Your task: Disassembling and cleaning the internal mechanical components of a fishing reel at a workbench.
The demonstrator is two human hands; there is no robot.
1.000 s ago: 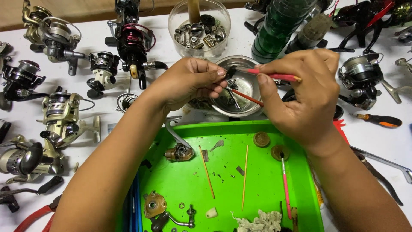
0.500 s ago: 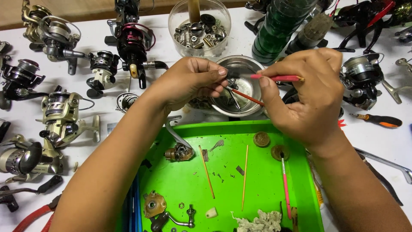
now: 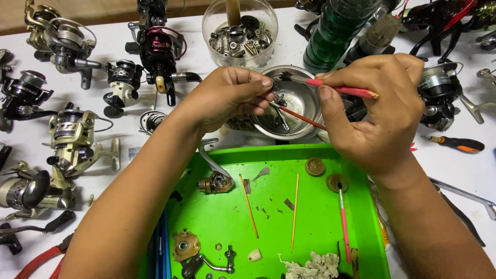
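Right hand (image 3: 380, 111) grips red brush (image 3: 341, 89), long axis near-horizontal, bristles pointing left toward small part (image 3: 279, 98) pinched by left hand (image 3: 227, 95), over metal bowl (image 3: 305, 111) on desk (image 3: 129, 51).

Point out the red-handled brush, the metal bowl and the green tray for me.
red-handled brush (image 3: 345, 90), head view, on the red handle beside the right thumb.
metal bowl (image 3: 302, 98), head view, on its bare inner wall.
green tray (image 3: 274, 154), head view, on its far rim.

Bright green tray (image 3: 361, 227) at six o'clock; red-handled brush (image 3: 343, 90) at one o'clock; silver metal bowl (image 3: 305, 101) at twelve; black-and-red reel (image 3: 157, 49) at eleven; white table (image 3: 119, 23).
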